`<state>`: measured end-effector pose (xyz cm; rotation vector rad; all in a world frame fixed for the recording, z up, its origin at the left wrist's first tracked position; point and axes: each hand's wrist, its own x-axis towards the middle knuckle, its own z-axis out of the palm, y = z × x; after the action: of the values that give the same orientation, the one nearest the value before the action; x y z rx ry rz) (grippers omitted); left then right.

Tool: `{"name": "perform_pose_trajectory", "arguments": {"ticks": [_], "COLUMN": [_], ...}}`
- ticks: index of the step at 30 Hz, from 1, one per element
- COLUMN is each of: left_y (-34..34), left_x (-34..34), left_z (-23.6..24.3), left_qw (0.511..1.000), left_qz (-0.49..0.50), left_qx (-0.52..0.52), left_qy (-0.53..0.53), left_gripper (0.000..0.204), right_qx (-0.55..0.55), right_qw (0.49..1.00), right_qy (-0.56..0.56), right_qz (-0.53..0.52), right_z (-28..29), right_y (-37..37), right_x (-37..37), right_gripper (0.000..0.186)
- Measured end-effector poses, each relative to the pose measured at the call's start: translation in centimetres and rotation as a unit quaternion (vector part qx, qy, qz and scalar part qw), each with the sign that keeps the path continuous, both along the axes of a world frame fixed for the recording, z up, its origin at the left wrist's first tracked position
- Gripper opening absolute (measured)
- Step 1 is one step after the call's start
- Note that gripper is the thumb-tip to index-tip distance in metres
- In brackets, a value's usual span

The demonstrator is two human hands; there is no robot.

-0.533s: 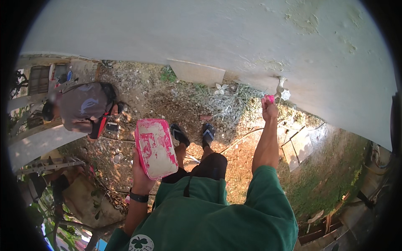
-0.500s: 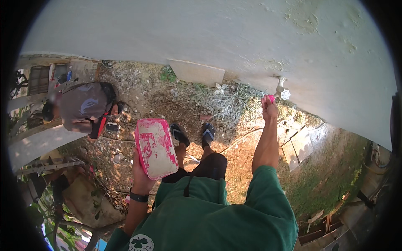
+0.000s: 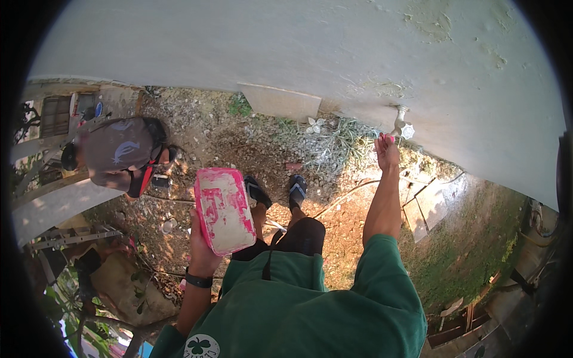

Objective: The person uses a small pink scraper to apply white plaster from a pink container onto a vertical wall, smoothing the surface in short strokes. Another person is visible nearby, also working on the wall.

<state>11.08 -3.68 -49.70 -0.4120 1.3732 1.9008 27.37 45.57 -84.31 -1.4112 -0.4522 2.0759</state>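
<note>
My left hand [image 3: 203, 250] is gripping a rectangular pink-smeared plastic container [image 3: 224, 210] from below, fingers wrapped around its near edge, holding it just left of frame centre with the open side facing up. My right hand [image 3: 387, 152] is reaching out at arm's length to the upper right of centre, fingertips right at a small metal tap [image 3: 400, 125] sticking out of the pale plastered wall [image 3: 298, 53]; whether they are closing on it, I cannot tell. The two hands are being held well apart. My sandalled feet [image 3: 277, 190] are standing on gravelly ground [image 3: 239, 143] at centre. Another person in a grey top [image 3: 116, 152] is crouching at the left edge.
</note>
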Motion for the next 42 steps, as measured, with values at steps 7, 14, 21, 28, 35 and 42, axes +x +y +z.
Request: {"name": "perform_pose_trajectory", "arguments": {"ticks": [7,14,21,28,35,42], "left_y": [0.2,0.0,-0.2,0.5,0.6,0.6], "left_x": [0.2,0.2,0.3,0.3,0.1,0.2], "left_z": [-0.2,-0.6,-1.2,-0.1,0.2,-0.4], "left_qw": [1.0,0.997,1.0,0.998,0.996,0.996], "left_qz": [-0.001,-0.027,0.021,-0.043,-0.018,-0.016], "left_qx": [-0.015,0.06,-0.002,0.037,0.06,0.083], "left_qy": [-0.014,-0.036,-0.013,-0.034,-0.061,-0.035], "left_gripper": [0.074,0.074,0.071,0.078,0.077,0.077], "right_qx": [0.035,0.03,0.085,0.05,0.048,0.173], "right_qw": [0.999,0.996,0.992,0.996,0.998,0.955], "right_qy": [0.014,0.047,0.025,-0.038,0.051,-0.113], "right_qz": [0.024,0.076,0.094,0.069,0.006,0.213], "right_z": [-1.0,-0.5,-0.7,-2.4,-8.7,-4.9], "right_y": [0.9,0.9,0.5,2.2,5.9,6.4], "right_x": [-0.3,0.6,0.3,0.8,2.4,3.0], "right_gripper": [0.051,0.016,0.037,0.022,0.023,0.039]}}
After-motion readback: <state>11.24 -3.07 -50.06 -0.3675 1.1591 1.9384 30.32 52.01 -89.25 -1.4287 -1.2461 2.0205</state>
